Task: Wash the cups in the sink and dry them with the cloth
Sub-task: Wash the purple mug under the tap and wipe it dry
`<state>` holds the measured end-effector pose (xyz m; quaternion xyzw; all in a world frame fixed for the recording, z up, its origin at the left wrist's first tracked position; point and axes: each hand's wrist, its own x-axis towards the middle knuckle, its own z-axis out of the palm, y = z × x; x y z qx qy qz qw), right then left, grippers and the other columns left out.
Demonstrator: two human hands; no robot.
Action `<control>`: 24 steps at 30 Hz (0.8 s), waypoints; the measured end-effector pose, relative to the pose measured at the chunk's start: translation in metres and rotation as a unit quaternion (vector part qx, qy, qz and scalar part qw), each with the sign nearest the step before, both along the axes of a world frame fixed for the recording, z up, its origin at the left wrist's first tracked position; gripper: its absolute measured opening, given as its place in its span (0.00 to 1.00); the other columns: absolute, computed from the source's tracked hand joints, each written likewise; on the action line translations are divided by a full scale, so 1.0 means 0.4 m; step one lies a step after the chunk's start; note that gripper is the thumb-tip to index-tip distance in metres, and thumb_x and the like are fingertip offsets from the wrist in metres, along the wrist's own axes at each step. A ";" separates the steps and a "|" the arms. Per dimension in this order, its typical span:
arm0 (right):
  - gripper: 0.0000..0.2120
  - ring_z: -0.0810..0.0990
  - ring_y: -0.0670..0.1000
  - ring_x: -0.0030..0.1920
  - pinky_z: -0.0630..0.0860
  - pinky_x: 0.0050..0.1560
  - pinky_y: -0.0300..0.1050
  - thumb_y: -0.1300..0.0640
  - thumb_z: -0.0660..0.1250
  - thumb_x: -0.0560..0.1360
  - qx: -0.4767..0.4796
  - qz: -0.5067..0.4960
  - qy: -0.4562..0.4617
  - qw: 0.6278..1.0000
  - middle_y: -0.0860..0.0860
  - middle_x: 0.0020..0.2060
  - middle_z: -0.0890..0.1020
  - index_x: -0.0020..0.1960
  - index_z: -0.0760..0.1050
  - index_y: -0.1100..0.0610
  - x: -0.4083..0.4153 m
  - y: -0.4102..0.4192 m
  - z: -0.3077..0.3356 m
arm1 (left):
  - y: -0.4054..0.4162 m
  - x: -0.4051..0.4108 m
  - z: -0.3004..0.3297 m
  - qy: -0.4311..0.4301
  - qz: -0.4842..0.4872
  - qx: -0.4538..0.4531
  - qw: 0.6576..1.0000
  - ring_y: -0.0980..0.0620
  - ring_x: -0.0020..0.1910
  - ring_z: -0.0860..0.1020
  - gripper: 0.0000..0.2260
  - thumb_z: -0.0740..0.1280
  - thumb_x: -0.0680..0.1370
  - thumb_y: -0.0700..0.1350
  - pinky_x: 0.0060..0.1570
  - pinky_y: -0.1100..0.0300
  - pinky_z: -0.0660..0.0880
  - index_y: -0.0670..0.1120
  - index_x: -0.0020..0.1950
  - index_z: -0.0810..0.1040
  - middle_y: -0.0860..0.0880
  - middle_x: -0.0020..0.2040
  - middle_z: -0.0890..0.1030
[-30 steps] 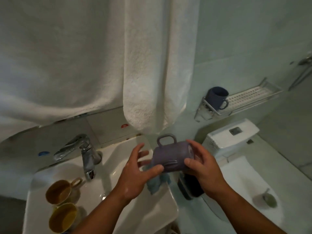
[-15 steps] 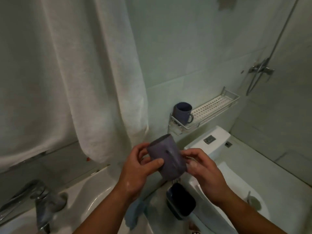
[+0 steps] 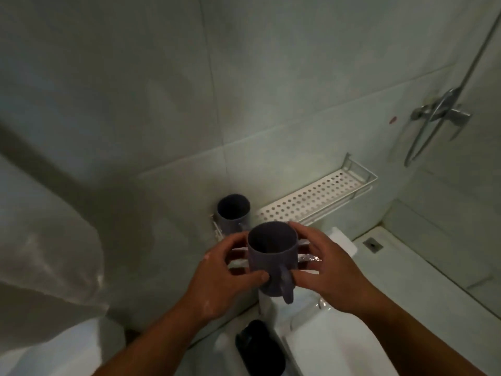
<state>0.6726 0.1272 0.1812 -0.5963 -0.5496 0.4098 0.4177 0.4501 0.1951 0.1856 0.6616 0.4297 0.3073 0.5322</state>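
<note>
**A:** Cup first: where do you have it?

**B:** Upright, mouth up, handle turned toward you, held in the air just in front of the wall shelf. Your left hand grips its left side, thumb across the front wall. Your right hand grips the right side, fingers curled round the back of the rim.

**A:** Why 2 hands on 1 small cup?

**B:** My guess is steadiness. A cup fresh from washing may be slick, and a grip from both sides keeps it level as you reach over the toilet tank.

**A:** And why upright?

**B:** Look at the second cup. It already stands mouth up at the shelf's left end, so you seem to be matching it. The free perforated stretch lies just to its right, and the holes should let drips fall through.

**A:** How far along are you?

**B:** This cup looks finished and ready to set down. I cannot see the sink or the cloth from here, so I cannot tell what else remains.

**A:** Any risk?

**B:** Knocking the second cup; keep to its right.
</note>
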 end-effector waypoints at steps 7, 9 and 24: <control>0.37 0.77 0.42 0.63 0.81 0.59 0.46 0.47 0.81 0.67 0.025 0.074 -0.058 0.995 0.36 0.63 0.78 0.71 0.67 0.36 0.153 0.127 -0.039 | 0.062 0.137 -0.020 0.051 0.030 0.023 0.998 0.56 0.60 0.80 0.29 0.81 0.68 0.37 0.56 0.55 0.81 0.56 0.63 0.76 0.58 0.58 0.82; 0.37 0.77 0.40 0.62 0.80 0.58 0.42 0.49 0.82 0.66 0.036 0.084 -0.072 0.993 0.35 0.61 0.78 0.69 0.68 0.36 0.171 0.167 -0.028 | 0.087 0.153 -0.011 0.056 0.030 0.033 0.997 0.56 0.59 0.81 0.28 0.80 0.69 0.37 0.57 0.56 0.81 0.55 0.64 0.76 0.57 0.59 0.82; 0.39 0.77 0.41 0.61 0.82 0.54 0.42 0.53 0.84 0.63 0.050 0.151 -0.123 0.980 0.37 0.61 0.78 0.69 0.69 0.40 0.191 0.503 -0.100 | 0.221 0.050 -0.093 0.250 0.269 0.102 0.925 0.57 0.51 0.77 0.34 0.81 0.69 0.47 0.49 0.62 0.77 0.48 0.72 0.72 0.52 0.62 0.77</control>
